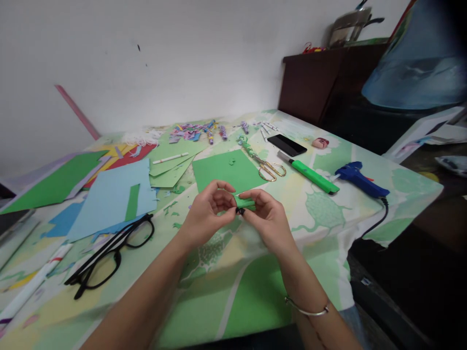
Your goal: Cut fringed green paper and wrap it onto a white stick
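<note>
A small piece of green paper (245, 202), cut into a fringe or folded in layers, is held up over the near edge of the table. My left hand (213, 210) pinches its left end between thumb and fingers. On its right side my right hand (268, 218) grips it the same way, with the thumbs close together. Part of the paper is hidden by the fingers. Just beyond lies a flat green sheet (228, 170) with small scraps on it. Gold-handled scissors (269, 170) rest to its right, near a curly green paper piece (245, 144).
On the right lie a green utility knife (314, 177), a blue glue gun (361, 181) with its cord, and a black phone (287, 145). Black eyeglasses (117, 249), light blue paper (113, 194) and a green strip (132, 201) are on the left. Colourful scraps (188, 132) sit at the back.
</note>
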`<state>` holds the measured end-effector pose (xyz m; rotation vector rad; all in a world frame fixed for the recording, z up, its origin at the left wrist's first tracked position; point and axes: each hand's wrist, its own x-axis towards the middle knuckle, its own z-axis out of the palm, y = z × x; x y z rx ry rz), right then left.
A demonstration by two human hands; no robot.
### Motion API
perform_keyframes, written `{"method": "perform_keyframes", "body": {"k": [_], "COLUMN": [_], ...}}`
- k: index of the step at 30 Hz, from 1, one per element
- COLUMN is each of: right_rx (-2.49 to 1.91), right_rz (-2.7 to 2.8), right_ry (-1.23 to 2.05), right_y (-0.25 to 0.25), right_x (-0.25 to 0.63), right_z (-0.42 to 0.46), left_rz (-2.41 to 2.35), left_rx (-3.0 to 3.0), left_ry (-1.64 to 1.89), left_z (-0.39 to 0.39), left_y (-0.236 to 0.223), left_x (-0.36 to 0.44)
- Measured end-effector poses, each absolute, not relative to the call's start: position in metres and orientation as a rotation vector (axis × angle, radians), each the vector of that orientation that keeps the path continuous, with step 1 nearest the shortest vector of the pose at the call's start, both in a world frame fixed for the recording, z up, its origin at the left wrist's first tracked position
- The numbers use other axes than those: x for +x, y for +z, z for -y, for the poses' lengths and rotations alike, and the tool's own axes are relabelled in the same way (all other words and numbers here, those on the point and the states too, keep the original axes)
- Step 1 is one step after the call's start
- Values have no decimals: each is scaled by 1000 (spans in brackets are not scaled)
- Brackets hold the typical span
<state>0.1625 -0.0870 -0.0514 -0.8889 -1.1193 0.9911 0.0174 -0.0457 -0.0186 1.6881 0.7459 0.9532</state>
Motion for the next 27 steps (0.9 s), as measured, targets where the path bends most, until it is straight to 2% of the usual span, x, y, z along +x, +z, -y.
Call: {"method": "perform_keyframes", "body": {"k": [10,19,27], "right_rx": [-1012,-939,-871], "right_rz": [1332,1247,777], "right_ry": [579,626,636], "right_y": [-55,-56,-63], "right_x": [166,172,172], "right_z": [89,89,87], "left_rz": [-789,-784,-819], "left_rx": [1615,1636,1581], "left_ry": [905,885,986], "left_z": [44,43,42], "left_y": [-21,-22,-19], "left_x": [19,21,19]}}
